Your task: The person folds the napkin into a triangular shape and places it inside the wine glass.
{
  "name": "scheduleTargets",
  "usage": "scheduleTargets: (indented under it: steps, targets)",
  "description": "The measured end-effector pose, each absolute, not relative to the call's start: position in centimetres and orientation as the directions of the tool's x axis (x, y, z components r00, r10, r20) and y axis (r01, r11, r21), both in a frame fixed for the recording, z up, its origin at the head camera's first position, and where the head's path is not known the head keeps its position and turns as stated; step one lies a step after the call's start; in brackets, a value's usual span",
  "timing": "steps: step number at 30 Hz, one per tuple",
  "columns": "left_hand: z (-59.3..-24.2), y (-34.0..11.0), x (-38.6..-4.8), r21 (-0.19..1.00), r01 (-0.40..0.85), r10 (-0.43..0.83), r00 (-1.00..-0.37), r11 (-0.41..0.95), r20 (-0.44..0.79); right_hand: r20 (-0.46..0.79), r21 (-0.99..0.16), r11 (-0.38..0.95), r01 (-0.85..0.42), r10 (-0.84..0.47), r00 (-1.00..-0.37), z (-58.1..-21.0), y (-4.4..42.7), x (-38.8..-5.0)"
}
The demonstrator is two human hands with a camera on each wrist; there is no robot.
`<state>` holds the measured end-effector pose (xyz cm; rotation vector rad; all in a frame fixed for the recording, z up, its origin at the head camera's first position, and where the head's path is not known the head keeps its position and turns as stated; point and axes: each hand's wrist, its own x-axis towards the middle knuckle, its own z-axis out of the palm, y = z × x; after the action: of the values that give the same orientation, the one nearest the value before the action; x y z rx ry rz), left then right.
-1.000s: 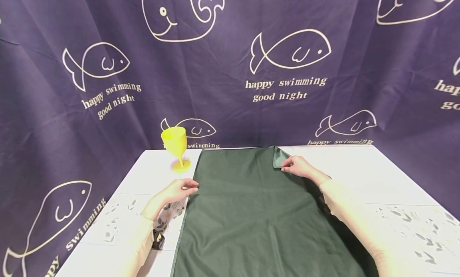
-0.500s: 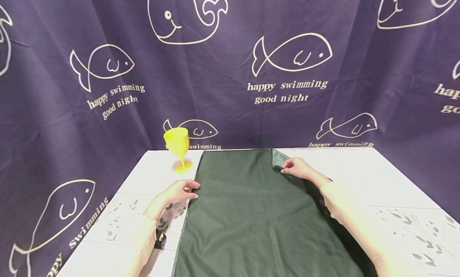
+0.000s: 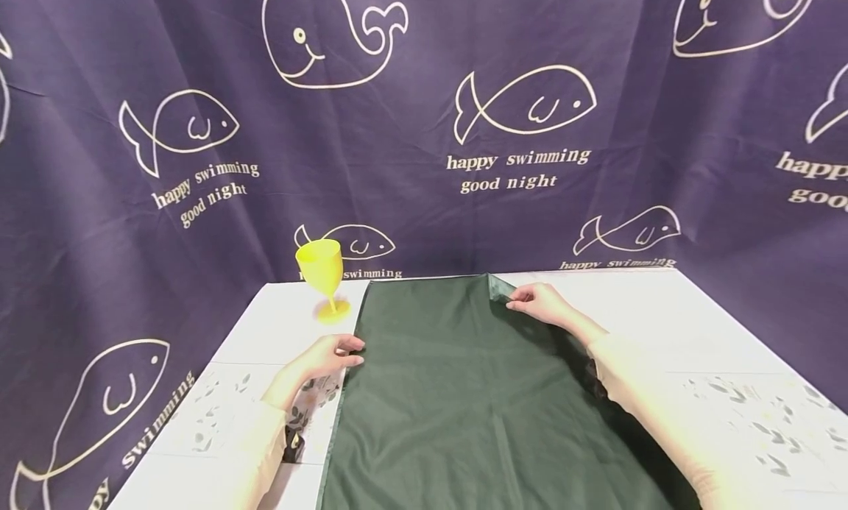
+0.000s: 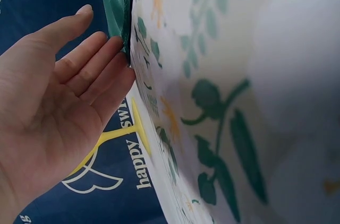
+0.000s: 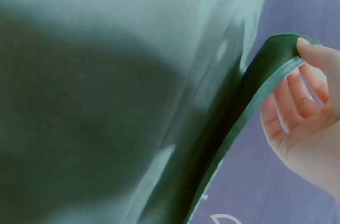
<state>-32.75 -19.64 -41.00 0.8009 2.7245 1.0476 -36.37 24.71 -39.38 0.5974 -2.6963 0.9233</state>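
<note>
A dark green cloth (image 3: 450, 377) lies spread over the table, running from the back edge toward the person. The right hand (image 3: 545, 304) pinches its far right corner, where a small flap turns up and shows a lighter, shiny underside. In the right wrist view, the thumb and fingers of the right hand (image 5: 305, 102) hold the cloth's hem (image 5: 271, 62) raised. At the cloth's left edge is the left hand (image 3: 324, 357), its fingers loosely extended and thumb apart. The left wrist view shows the fingertips of the left hand (image 4: 64, 86) touching the cloth edge (image 4: 119, 11).
A yellow goblet (image 3: 322, 268) stands upright at the back left, beyond the left hand and beside the cloth. The white table (image 3: 662, 311) has a printed leaf pattern. Behind it hangs a purple curtain (image 3: 411, 149) with fish and whale drawings.
The right hand has shifted slightly left with the cloth corner, and the turned-up flap looks smaller. The left hand's thumb and fingers have spread a little at the cloth's edge. The head view has shifted slightly.
</note>
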Motion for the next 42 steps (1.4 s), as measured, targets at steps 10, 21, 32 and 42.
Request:
scheduleTargets:
  steps: [10,21,32,42]
  targets:
    - [-41.4,-19.5,-32.9,0.656,0.418,0.485,-0.87,0.628,0.091,0.383,-0.555,0.711,-0.431,-0.241,-0.892,-39.3,23.7,-35.0]
    - [-41.1,-19.3,-33.0,0.648,0.413,0.481,-0.873,0.64,0.083,0.402,-0.611,0.672,-0.417,-0.19,-0.896,-38.9,22.6,-33.5]
    - [-41.3,-19.5,-32.8,0.669,0.409,0.482,-0.872,0.62,0.087,0.354,-0.617,0.658,-0.432,-0.258,-0.899,-39.3,21.3,-32.2]
    - [-41.4,-19.5,-32.9,0.664,0.406,0.477,-0.875,0.628,0.084,0.354,-0.62,0.634,-0.462,-0.3,-0.886,-39.4,20.5,-31.4]
